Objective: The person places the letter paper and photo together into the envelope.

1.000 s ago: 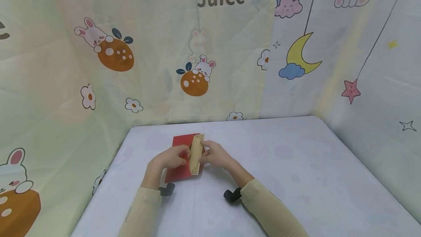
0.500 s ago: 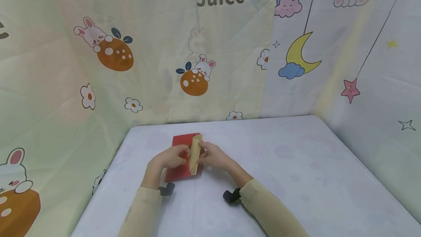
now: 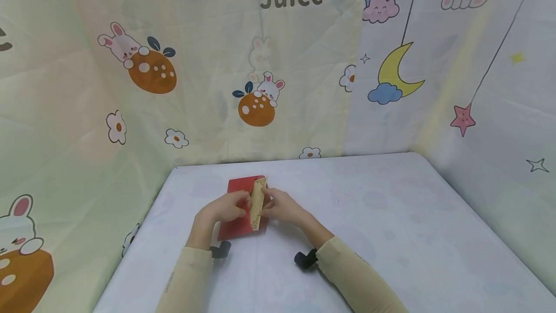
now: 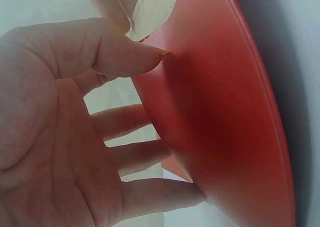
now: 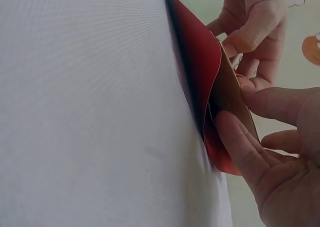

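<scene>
A red paper card (image 3: pixel 234 229) lies on the white table, partly lifted along its right side. A cream panel with a patterned border (image 3: pixel 258 206) stands up along that side, tilted. My left hand (image 3: pixel 225 206) pinches the edge of the red sheet, thumb on its face and the other fingers behind, as the left wrist view shows. From the right, my right hand (image 3: pixel 283 206) holds the cream panel between thumb and fingers. In the right wrist view the red sheet (image 5: pixel 197 52) bows outward beside the panel's shaded brown side (image 5: pixel 229 97). The fingers hide part of the card.
The white tabletop (image 3: pixel 369 226) stretches out to the right of the hands. Printed cloth walls (image 3: pixel 208 86) enclose the table at the back and both sides. A black wrist camera mount (image 3: pixel 306 258) sits by the right sleeve, and another (image 3: pixel 220 250) by the left.
The cream panel and my right hand have shifted slightly to the left, and the panel looks narrower. My left hand stays in place, holding the red card.
</scene>
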The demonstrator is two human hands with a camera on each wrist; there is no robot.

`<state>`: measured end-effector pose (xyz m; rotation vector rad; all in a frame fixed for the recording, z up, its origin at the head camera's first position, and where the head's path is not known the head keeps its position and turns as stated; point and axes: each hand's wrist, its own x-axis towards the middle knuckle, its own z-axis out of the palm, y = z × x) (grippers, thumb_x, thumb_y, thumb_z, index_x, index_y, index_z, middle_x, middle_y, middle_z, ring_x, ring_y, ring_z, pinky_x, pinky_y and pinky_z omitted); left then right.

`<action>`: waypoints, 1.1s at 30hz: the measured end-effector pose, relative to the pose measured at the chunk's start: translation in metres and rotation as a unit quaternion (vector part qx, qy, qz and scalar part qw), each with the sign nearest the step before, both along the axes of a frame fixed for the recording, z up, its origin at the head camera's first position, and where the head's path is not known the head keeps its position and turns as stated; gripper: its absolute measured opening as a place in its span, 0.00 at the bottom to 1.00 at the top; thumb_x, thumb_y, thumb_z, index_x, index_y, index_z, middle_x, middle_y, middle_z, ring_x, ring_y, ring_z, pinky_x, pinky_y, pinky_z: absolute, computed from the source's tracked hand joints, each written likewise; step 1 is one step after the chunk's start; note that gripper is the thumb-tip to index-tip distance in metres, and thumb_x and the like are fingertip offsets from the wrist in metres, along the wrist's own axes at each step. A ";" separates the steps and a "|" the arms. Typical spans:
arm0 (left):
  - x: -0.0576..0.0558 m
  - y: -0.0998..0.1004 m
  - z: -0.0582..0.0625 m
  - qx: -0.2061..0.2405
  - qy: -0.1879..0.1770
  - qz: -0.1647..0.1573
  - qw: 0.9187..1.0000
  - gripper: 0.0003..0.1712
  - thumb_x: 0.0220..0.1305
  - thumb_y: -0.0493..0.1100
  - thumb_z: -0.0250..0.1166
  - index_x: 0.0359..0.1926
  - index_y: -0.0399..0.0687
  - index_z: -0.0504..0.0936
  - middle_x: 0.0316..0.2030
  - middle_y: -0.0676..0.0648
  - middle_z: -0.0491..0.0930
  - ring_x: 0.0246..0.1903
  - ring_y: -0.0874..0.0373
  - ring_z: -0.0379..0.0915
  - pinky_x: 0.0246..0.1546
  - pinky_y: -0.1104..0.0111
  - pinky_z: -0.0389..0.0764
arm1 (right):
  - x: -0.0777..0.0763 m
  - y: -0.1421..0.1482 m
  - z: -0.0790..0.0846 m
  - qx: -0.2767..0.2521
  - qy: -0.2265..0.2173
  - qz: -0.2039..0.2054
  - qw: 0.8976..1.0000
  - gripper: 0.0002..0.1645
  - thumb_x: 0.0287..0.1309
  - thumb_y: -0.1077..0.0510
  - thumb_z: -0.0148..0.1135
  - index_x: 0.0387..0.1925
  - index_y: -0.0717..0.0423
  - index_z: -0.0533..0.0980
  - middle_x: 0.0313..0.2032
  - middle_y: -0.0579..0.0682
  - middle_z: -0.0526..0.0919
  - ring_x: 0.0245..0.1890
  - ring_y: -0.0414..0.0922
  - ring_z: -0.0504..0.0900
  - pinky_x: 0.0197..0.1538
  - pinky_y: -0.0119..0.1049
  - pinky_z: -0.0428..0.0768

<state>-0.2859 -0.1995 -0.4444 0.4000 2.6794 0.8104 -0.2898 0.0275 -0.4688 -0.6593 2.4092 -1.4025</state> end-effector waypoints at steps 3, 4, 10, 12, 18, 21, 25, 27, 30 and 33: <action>0.000 0.000 0.000 0.000 0.001 -0.001 1.000 0.11 0.63 0.38 0.69 0.42 0.58 0.78 0.39 0.52 0.78 0.45 0.54 0.73 0.42 0.60 0.78 | 0.000 -0.001 -0.001 0.004 0.002 -0.004 1.000 0.52 0.60 0.59 0.75 0.80 0.59 0.58 0.64 0.58 0.78 0.45 0.43 0.88 0.46 0.37 0.85; 0.000 -0.001 -0.001 0.000 0.001 -0.001 1.000 0.11 0.63 0.38 0.69 0.42 0.58 0.78 0.39 0.52 0.78 0.45 0.54 0.73 0.42 0.60 0.78 | 0.000 -0.001 -0.001 0.005 0.002 -0.006 1.000 0.53 0.60 0.59 0.75 0.80 0.58 0.58 0.65 0.58 0.77 0.46 0.43 0.88 0.46 0.37 0.86; 0.000 -0.001 0.000 0.003 0.002 -0.002 1.000 0.11 0.63 0.38 0.69 0.41 0.58 0.78 0.39 0.52 0.78 0.44 0.54 0.73 0.41 0.60 0.78 | -0.001 -0.002 -0.001 0.006 0.002 -0.004 1.000 0.51 0.59 0.59 0.75 0.79 0.55 0.60 0.64 0.57 0.77 0.47 0.45 0.88 0.47 0.39 0.87; -0.001 -0.001 -0.001 0.002 0.003 -0.004 1.000 0.11 0.63 0.38 0.69 0.41 0.58 0.78 0.39 0.53 0.78 0.44 0.55 0.73 0.42 0.60 0.78 | -0.001 -0.002 -0.001 0.002 0.005 0.001 1.000 0.49 0.60 0.60 0.75 0.79 0.55 0.61 0.64 0.57 0.77 0.48 0.46 0.87 0.48 0.40 0.87; -0.002 -0.001 -0.002 0.000 0.001 -0.002 1.000 0.11 0.63 0.39 0.69 0.41 0.59 0.77 0.39 0.53 0.78 0.45 0.55 0.73 0.42 0.60 0.78 | 0.001 0.000 -0.002 0.004 0.009 0.004 1.000 0.45 0.62 0.59 0.73 0.76 0.60 0.64 0.63 0.57 0.78 0.50 0.47 0.87 0.50 0.42 0.86; -0.001 -0.001 -0.003 0.001 -0.001 -0.002 1.000 0.11 0.63 0.38 0.69 0.41 0.58 0.77 0.39 0.53 0.78 0.45 0.55 0.73 0.42 0.60 0.78 | 0.002 0.000 -0.002 0.004 0.010 0.004 1.000 0.44 0.62 0.59 0.73 0.75 0.61 0.65 0.61 0.57 0.79 0.50 0.48 0.87 0.50 0.42 0.86; -0.001 -0.001 -0.003 0.003 -0.002 -0.001 1.000 0.11 0.63 0.38 0.69 0.41 0.58 0.77 0.39 0.52 0.78 0.46 0.54 0.73 0.43 0.59 0.79 | 0.002 0.000 0.000 0.003 0.007 0.005 1.000 0.43 0.62 0.59 0.73 0.75 0.59 0.66 0.59 0.54 0.80 0.51 0.48 0.86 0.51 0.42 0.86; -0.001 -0.002 -0.003 0.003 -0.003 -0.001 1.000 0.11 0.63 0.38 0.69 0.41 0.58 0.77 0.39 0.52 0.78 0.46 0.54 0.73 0.43 0.59 0.79 | 0.002 -0.001 -0.001 0.005 0.008 0.006 1.000 0.42 0.62 0.58 0.73 0.75 0.58 0.67 0.57 0.53 0.81 0.51 0.47 0.86 0.51 0.42 0.86; -0.001 -0.002 -0.002 0.005 -0.003 -0.001 1.000 0.11 0.63 0.38 0.69 0.41 0.58 0.77 0.39 0.52 0.77 0.46 0.54 0.73 0.43 0.59 0.79 | 0.002 -0.001 -0.001 0.012 0.012 0.008 1.000 0.40 0.62 0.57 0.73 0.73 0.55 0.69 0.55 0.51 0.83 0.50 0.47 0.85 0.50 0.42 0.86; -0.001 -0.002 -0.002 0.005 -0.003 0.000 1.000 0.11 0.63 0.38 0.69 0.41 0.58 0.77 0.39 0.52 0.77 0.46 0.54 0.73 0.43 0.59 0.79 | 0.002 -0.002 0.000 0.014 0.017 0.012 1.000 0.38 0.63 0.56 0.73 0.72 0.53 0.71 0.55 0.49 0.83 0.50 0.46 0.85 0.49 0.41 0.86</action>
